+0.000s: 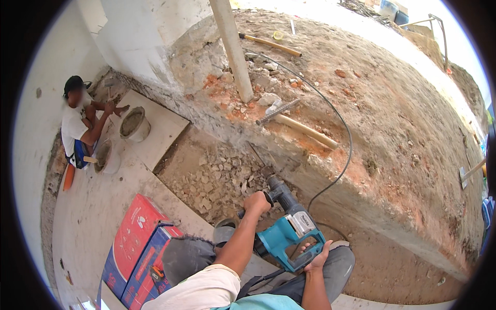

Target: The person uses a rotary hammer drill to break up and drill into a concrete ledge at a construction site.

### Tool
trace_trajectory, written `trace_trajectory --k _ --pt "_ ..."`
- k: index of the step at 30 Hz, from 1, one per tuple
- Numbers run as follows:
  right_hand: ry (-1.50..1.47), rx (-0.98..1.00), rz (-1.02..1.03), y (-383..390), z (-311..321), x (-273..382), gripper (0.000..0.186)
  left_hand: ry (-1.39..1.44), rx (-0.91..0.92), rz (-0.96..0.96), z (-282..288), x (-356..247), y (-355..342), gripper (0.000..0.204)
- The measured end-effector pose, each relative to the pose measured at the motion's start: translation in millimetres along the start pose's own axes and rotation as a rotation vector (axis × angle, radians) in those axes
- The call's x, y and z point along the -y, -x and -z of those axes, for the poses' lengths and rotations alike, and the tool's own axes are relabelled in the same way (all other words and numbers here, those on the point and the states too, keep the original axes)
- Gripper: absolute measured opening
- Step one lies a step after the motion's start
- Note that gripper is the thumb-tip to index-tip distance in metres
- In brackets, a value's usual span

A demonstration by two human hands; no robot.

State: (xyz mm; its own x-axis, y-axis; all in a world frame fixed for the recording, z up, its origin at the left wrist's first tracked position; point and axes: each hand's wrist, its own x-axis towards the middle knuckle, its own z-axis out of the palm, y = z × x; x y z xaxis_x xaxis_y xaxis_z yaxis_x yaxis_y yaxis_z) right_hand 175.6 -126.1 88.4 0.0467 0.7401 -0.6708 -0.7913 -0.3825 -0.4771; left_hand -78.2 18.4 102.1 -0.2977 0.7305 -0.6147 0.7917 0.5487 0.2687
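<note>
I hold a teal and grey demolition hammer across my lower body, with its steel chisel angled up to the concrete step's side; whether the tip touches it is unclear. My left hand is closed round the black side handle near the tool's front. My right hand grips the rear handle at the lower right, fingers curled round it. Broken concrete chunks lie in the trench below the chisel. A black cable loops over the step beside the tool.
A co-worker crouches at left beside two mortar buckets on large tiles. Red and blue boxes lie at lower left. On the raised rubble ground lie a pale pole and long-handled tool; an upright post stands there.
</note>
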Motion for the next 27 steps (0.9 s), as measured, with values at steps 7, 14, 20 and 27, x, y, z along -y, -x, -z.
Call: trace_trajectory --k 7,14,20,27 --pt "-0.071 -0.005 -0.052 -9.6 -11.5 -15.6 0.065 -0.003 -0.020 -0.038 7.2 16.6 -23.6 0.022" --pt "-0.047 0.029 -0.095 -36.2 -33.4 -38.0 0.064 -0.045 -0.012 0.009 27.9 37.7 -45.7 0.028" --pt "0.003 -0.010 -0.102 -47.3 -39.7 -52.7 0.066 -0.003 -0.026 0.041 32.3 51.2 -54.0 0.024" --pt "0.004 -0.022 -0.116 -40.5 -34.6 -45.3 0.066 -0.032 0.047 0.053 14.5 50.0 -59.8 0.023"
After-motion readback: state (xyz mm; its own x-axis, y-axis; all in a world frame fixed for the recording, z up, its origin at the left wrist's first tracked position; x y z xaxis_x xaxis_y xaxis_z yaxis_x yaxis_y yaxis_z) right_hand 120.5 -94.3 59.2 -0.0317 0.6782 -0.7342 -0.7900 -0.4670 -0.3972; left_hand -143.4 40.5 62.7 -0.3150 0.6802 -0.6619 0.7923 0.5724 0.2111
